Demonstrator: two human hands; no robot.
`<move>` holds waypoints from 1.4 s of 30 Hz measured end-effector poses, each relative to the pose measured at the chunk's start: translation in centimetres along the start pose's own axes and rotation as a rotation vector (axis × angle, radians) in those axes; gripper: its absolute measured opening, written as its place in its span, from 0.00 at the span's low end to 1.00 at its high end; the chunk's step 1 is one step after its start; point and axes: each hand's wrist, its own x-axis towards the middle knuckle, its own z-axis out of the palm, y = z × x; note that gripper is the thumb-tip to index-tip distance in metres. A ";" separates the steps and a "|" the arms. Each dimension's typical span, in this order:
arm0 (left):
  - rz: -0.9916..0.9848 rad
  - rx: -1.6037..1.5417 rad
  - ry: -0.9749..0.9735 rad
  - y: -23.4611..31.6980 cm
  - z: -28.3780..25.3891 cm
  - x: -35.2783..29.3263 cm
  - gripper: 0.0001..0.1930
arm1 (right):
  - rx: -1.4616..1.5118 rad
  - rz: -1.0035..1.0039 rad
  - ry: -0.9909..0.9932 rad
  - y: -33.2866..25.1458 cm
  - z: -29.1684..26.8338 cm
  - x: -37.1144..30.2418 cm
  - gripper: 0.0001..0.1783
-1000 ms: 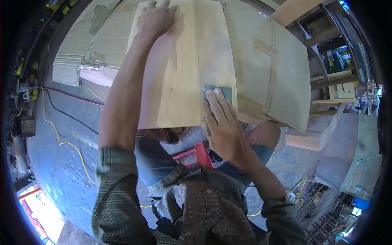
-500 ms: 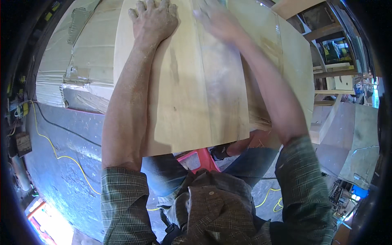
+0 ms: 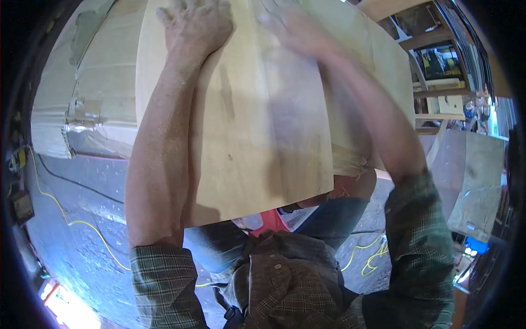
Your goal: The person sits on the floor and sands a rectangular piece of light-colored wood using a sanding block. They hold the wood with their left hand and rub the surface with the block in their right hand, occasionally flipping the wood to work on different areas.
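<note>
Head view, left hand [image 3: 198, 24] fingers spread flat near wooden board [image 3: 257, 137] far edge, right hand [image 3: 298, 30] blurred.

Your only view, 1 head-worn fisheye camera, looks steeply down from above your chest, very near the work. The wooden panel [image 3: 246, 120] fills the frame from centre to 12 o'clock; your forearms enter from 7 and 5 o'clock. Straight edges bow near the rim (fisheye bend), and the floor [image 3: 82, 247] shows toward 8 o'clock.

Two hands [image 3: 200, 27], one wooden board [image 3: 257, 142], perhaps two yellow cables [image 3: 71, 219].
</note>
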 end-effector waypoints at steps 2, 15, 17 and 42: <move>0.002 0.059 -0.114 -0.3 -0.6 0.2 0.24 | -0.005 -0.007 -0.039 6.1 5.1 5.7 0.29; -0.008 0.031 -0.018 -0.4 0.3 0.0 0.25 | 0.158 0.054 -0.312 -15.2 -8.9 -18.5 0.31; -0.004 0.024 -0.084 -1.2 0.2 -0.1 0.26 | 0.089 -0.036 -0.217 -11.7 -5.8 -14.7 0.31; -0.015 -0.055 -0.033 -2.7 -0.4 -0.1 0.23 | 0.101 0.036 -0.119 -5.1 -0.3 -0.9 0.33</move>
